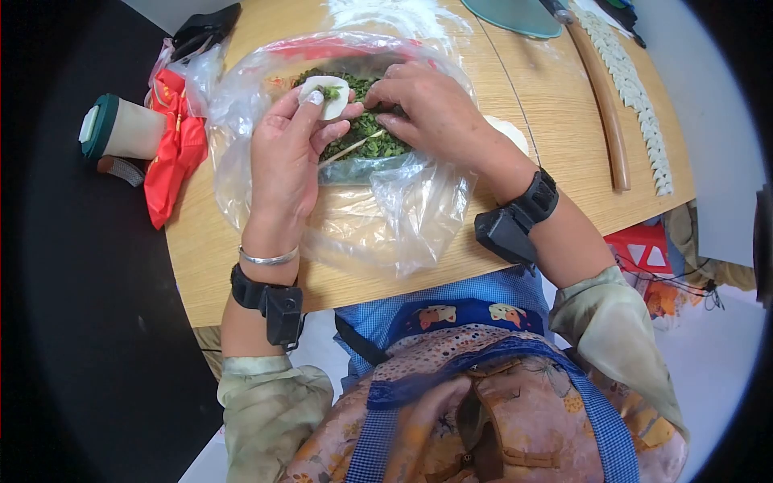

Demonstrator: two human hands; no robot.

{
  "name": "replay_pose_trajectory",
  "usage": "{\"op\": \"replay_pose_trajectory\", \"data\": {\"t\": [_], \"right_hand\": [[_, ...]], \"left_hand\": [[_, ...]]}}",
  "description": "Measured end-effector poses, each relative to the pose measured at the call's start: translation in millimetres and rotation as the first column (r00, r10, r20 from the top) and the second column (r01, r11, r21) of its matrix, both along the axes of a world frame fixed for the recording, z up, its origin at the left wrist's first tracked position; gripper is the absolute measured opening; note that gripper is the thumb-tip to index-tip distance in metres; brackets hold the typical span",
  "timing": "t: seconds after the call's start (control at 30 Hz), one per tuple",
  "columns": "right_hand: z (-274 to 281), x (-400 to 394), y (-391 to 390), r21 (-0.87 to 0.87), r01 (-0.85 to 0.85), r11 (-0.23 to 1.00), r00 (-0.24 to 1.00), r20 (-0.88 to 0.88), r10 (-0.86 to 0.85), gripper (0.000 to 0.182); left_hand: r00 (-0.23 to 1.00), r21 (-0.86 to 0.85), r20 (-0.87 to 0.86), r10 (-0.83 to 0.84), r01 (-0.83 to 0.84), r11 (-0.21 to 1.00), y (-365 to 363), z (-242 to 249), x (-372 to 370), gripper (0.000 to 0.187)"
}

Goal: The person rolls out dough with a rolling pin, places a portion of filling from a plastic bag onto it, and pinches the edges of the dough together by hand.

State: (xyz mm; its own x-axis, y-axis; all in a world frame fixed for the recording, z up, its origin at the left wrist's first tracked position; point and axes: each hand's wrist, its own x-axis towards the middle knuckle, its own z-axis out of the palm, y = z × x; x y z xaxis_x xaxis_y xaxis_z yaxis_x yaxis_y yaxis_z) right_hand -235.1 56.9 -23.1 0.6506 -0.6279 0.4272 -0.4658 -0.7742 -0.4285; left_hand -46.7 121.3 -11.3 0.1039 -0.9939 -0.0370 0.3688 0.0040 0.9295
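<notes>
My left hand (286, 157) holds a round white dumpling wrapper (336, 105) with a little chopped green filling on it. The thumb presses at the filling, and the fingers support the wrapper from below. Just to the right, my right hand (427, 113) hovers over the chopped greens (388, 146), its fingers curled with a gap between thumb and forefinger. Nothing shows in that gap. The greens sit in a container inside a clear plastic bag (403, 217). A thin pale stick (342, 151) lies across them. More white wrapper (507, 133) shows beside my right wrist.
Folded white dumplings (632, 88) form a long row at the right, beside a long wooden rod (602, 113). Flour (394, 16) dusts the far table. A green round board (519, 18) lies at the back. A cup (129, 129) and red bag (175, 149) stand left.
</notes>
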Motion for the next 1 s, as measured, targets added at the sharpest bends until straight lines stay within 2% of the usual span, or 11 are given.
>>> {"op": "replay_pose_trajectory", "data": {"t": [0.23, 0.33, 0.47, 0.53, 0.57, 0.63, 0.67, 0.73, 0.83, 0.97, 1.0], "right_hand": [[0.7, 1.9, 2.0, -0.005, 0.038, 0.999, 0.993, 0.108, -0.037, 0.010], [-2.6, 2.9, -0.2, -0.080, 0.018, 0.997, 0.998, 0.060, -0.013, 0.010], [-0.7, 0.7, -1.3, -0.090, 0.019, 0.996, 0.998, 0.067, -0.013, 0.009], [5.3, -0.6, 1.6, 0.067, 0.085, 0.994, 0.983, 0.158, -0.095, 0.008], [7.0, -0.2, 1.6, 0.067, 0.085, 0.994, 0.983, 0.158, -0.094, 0.008], [8.7, -0.1, 1.2, 0.157, 0.085, 0.984, 0.939, 0.316, -0.132, 0.007], [9.5, -0.5, 1.1, 0.158, 0.085, 0.984, 0.939, 0.317, -0.132, 0.007], [14.4, -0.4, 2.9, 0.250, -0.075, 0.965, 0.860, 0.506, -0.065, 0.008], [17.5, 0.1, 6.8, 0.269, -0.177, 0.947, 0.855, 0.518, 0.012, 0.010], [14.0, 2.6, 7.7, 0.269, -0.174, 0.947, 0.877, 0.480, 0.025, 0.010], [11.7, 3.4, 6.2, 0.199, -0.130, 0.971, 0.900, 0.436, 0.031, 0.010]], "left_hand": [[1.000, -0.006, -0.009, 0.006, -0.006, 1.000, 0.6, -1.1, -0.2, 0.027], [1.000, -0.014, -0.005, -0.006, 0.006, 1.000, -0.2, -1.4, 0.4, 0.027], [1.000, -0.016, -0.003, -0.029, 0.029, 0.999, 0.0, -2.7, 0.7, 0.027], [0.999, -0.014, -0.003, -0.036, 0.036, 0.999, 0.1, -3.5, 1.1, 0.027], [0.998, -0.010, -0.001, -0.061, 0.061, 0.998, -0.2, -4.0, 1.1, 0.027], [0.996, -0.005, 0.002, -0.087, 0.087, 0.996, 0.0, -3.6, 0.0, 0.027], [0.993, 0.023, -0.013, -0.115, 0.116, 0.993, 1.0, -3.5, -0.6, 0.028], [0.989, 0.052, -0.028, -0.143, 0.144, 0.988, 2.0, -3.6, -1.4, 0.028], [0.970, 0.075, -0.025, -0.242, 0.243, 0.967, 2.3, -5.7, -1.5, 0.029], [0.954, 0.081, -0.051, -0.296, 0.299, 0.951, 2.1, -6.6, -1.2, 0.029], [0.955, 0.085, -0.069, -0.287, 0.293, 0.952, 2.2, -6.4, -0.9, 0.030]]}}
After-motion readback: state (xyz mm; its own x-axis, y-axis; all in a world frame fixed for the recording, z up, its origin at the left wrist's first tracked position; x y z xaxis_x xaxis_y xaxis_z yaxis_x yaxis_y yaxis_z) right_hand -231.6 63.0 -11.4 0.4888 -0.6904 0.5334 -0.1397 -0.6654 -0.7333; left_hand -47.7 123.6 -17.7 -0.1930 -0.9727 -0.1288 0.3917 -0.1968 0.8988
